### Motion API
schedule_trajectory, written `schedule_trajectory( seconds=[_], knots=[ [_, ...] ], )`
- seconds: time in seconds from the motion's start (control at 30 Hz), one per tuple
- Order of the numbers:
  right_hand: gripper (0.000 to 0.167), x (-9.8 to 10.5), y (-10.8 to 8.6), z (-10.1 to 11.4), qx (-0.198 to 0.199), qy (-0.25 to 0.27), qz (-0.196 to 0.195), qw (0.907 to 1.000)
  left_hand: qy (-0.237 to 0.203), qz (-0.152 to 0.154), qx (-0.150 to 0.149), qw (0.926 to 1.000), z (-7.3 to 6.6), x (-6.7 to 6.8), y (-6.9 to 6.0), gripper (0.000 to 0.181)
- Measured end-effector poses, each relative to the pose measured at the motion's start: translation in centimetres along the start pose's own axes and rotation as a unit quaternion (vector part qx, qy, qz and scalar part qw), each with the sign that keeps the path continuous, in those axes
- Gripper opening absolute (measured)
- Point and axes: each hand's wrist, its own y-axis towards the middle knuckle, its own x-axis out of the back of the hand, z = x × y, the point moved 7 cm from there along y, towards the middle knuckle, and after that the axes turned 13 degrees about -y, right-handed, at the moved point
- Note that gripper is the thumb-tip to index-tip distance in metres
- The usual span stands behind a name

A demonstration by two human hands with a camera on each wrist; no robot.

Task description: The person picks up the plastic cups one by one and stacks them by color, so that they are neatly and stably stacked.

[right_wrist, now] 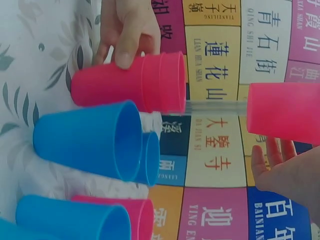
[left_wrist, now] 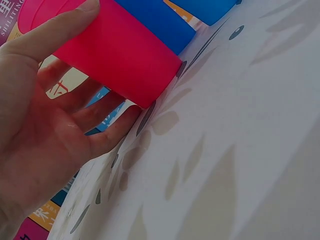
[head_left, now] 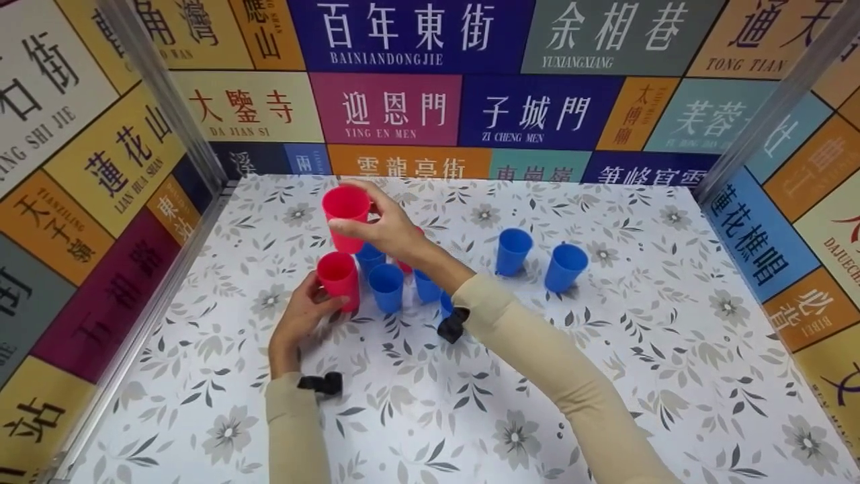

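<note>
My left hand (head_left: pixel 304 314) holds a stack of nested red cups (head_left: pixel 338 279) that stands upright on the table. In the left wrist view the thumb lies along the near side of the red stack (left_wrist: pixel 120 55), the other fingers around the far side. Several rims show on the red stack (right_wrist: pixel 120 82) in the right wrist view. Above it, my right hand (head_left: pixel 386 225) grips another red cup (head_left: pixel 346 215) in the air, its base apart from the stack. Blue cups (head_left: pixel 386 289) stand just right of the stack, partly hidden by my right arm.
Another red cup (right_wrist: pixel 145 216) stands among the blue cups. Farther right are two separate blue cups, one nearer the middle (head_left: pixel 514 254) and one beyond it (head_left: pixel 566 269). Sign-covered panels (head_left: pixel 390 107) wall the floral-patterned table (head_left: pixel 416 417) at the back and sides.
</note>
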Motion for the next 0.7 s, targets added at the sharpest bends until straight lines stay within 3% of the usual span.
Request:
schedule_trajectory(
  seconds=[0.37, 0.7],
  knots=[
    [0.066, -2.9, -0.2, -1.3, -0.009, -0.023, 0.024, 0.9994, 0.015, -0.002, 0.002, 0.9999, -0.1, 0.0, 0.1, 0.068],
    [0.070, -4.3, -0.6, -3.8, -0.049, -0.035, 0.026, 0.9979, 0.019, 0.006, 0.004, 0.9998, -0.1, -0.1, 0.1, 0.070]
  ],
)
